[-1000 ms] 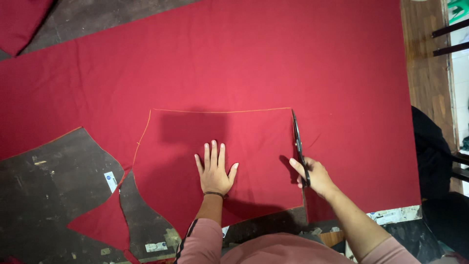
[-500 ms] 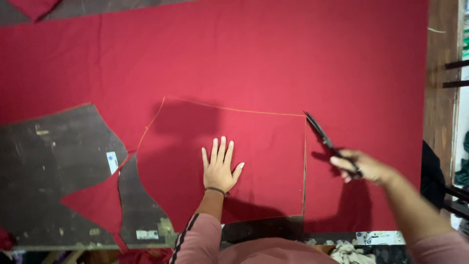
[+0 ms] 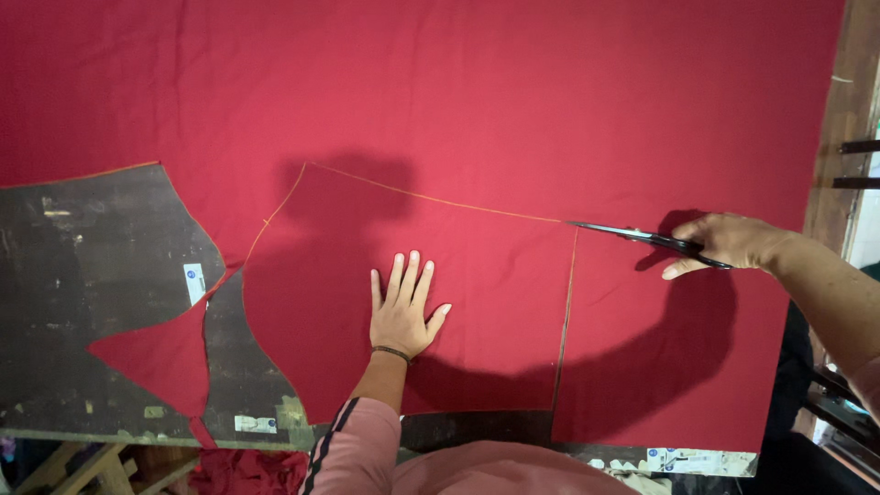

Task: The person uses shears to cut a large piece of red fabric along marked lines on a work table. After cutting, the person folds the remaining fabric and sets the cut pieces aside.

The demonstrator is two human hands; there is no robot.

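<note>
Scissors (image 3: 632,236) now level, tips leftward

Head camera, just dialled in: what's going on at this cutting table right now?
A person is cutting a marked panel out of a large red fabric spread over a dark table. The left hand lies flat, fingers spread, on the panel. The right hand holds black scissors, tips at the panel's upper right corner, where a chalk line meets a finished cut running down to the near edge. A red offcut lies on the bare table at the left.
</note>
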